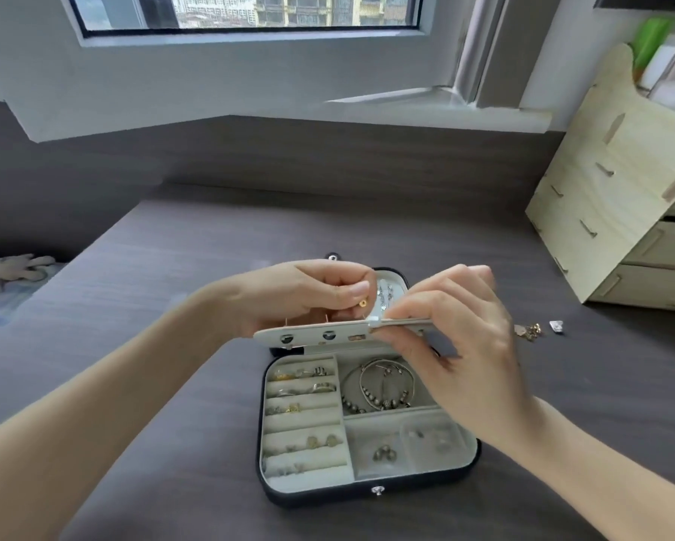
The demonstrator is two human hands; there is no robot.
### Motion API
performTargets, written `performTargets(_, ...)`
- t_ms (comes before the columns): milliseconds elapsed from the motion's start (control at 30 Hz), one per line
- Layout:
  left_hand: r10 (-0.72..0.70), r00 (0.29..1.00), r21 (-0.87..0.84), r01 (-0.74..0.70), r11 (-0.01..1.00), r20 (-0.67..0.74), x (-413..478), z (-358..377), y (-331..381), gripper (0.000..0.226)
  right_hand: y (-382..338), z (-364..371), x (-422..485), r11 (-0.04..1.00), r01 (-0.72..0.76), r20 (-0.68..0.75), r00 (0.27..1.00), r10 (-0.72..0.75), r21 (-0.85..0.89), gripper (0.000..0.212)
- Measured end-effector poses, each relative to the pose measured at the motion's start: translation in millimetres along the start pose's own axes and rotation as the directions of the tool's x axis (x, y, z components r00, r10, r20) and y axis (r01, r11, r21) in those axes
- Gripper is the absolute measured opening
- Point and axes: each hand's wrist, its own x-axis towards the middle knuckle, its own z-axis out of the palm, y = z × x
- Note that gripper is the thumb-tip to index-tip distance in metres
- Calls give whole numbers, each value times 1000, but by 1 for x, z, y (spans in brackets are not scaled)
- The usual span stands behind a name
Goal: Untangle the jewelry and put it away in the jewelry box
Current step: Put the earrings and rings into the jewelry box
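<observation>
An open dark jewelry box (367, 490) with a pale lining lies on the table near me. Its compartments hold rings (320, 386), beaded bracelets (384, 388) and small earrings. A pale earring panel (320, 331) is lifted flat above the box. My right hand (461, 337) pinches the panel's right part by a small white tab. My left hand (312, 294) is behind the panel and pinches a small gold earring back (362, 303). Silver earrings (384, 296) hang inside the raised lid.
Loose jewelry (531, 330) and a small silver piece (556, 326) lie on the dark table (172, 267) right of the box. A wooden drawer organizer (617, 212) stands at the far right. A stuffed toy (12, 269) lies past the table's left edge.
</observation>
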Motion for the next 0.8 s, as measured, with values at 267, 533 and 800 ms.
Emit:
performTargets(267, -11, 999, 152, 17, 988, -39, -7, 1, -4, 14, -3, -1, -3, 999, 23, 2, 1000, -23, -34, 21)
performTargets(533, 46, 998, 180, -39, 983, -33, -11, 2, -2, 15, -4, -1, -4, 999, 35, -4, 999, -35, -17, 10)
performTargets(800, 62, 997, 244, -50, 969, -42, -13, -5, -3, 10, -3, 0, -3, 999, 44, -7, 999, -45, -15, 14)
